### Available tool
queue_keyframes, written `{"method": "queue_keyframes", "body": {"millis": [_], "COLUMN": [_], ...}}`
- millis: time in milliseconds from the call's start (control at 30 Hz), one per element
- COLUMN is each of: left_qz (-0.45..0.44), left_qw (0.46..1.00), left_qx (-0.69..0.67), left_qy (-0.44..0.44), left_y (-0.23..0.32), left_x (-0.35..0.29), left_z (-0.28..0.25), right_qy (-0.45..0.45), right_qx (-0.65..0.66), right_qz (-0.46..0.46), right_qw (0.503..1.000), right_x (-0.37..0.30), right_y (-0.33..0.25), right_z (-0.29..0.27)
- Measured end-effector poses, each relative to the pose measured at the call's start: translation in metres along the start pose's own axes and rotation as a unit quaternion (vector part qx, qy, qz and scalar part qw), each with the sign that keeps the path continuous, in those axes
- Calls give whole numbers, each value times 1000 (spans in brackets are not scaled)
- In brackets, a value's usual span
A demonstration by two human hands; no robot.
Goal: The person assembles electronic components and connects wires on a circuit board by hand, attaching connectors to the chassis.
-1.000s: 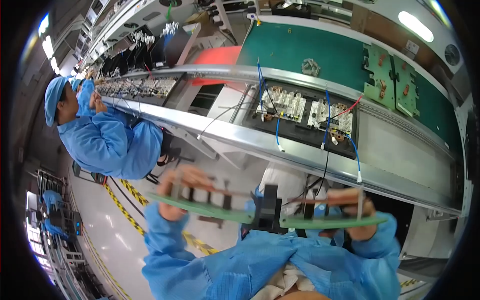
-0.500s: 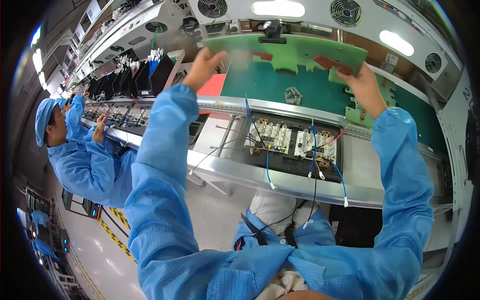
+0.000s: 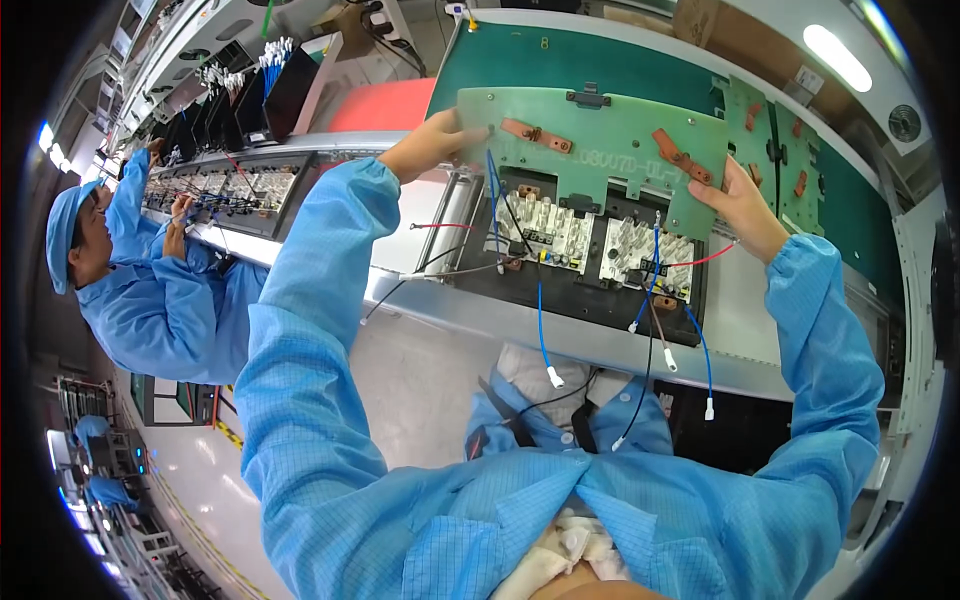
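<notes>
A flat green fixture plate (image 3: 620, 140) with notched lower edges, two brown swivel clips and a black handle is held up between my hands. My left hand (image 3: 432, 146) grips its left edge, fingers closed. My right hand (image 3: 742, 208) pinches its lower right edge beside a brown clip. Behind and below the plate lies a black tray (image 3: 590, 318) with two boards of pale parts, the left board (image 3: 560, 240) and the right board (image 3: 640, 262). The plate covers their far edges. Blue, black and red wires with white connectors hang over the tray's near side.
A second green plate (image 3: 797, 165) with brown clips rests at the right on the green mat (image 3: 620, 45). A red sheet (image 3: 385, 105) lies to the left. The metal rail (image 3: 440, 300) edges the bench. A co-worker (image 3: 150, 310) in blue sits left, near black bins of wires.
Both hands have brought the green plate down and nearer, from over the back of the bench to the tray's far side. My view has tilted and shifted too.
</notes>
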State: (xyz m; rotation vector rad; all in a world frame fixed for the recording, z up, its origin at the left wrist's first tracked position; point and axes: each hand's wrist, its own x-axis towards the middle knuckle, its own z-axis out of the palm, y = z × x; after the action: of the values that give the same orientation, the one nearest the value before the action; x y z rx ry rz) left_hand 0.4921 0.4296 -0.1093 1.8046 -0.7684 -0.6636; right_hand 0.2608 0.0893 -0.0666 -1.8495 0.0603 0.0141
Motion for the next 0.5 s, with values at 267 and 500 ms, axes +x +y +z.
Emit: {"method": "queue_keyframes", "body": {"millis": [267,500], "left_qz": [-23,-39], "left_qw": [999,999], "left_qx": [21,-7], "left_qy": [-23,-32], "left_y": [3,8], "left_x": [-33,-47], "left_z": [19,30], "right_qy": [-4,0], "right_qx": [35,27], "right_qz": [11,13], "right_qw": [999,1000], "right_x": [-23,-36], "right_y": [25,30], "right_z": [3,4]}}
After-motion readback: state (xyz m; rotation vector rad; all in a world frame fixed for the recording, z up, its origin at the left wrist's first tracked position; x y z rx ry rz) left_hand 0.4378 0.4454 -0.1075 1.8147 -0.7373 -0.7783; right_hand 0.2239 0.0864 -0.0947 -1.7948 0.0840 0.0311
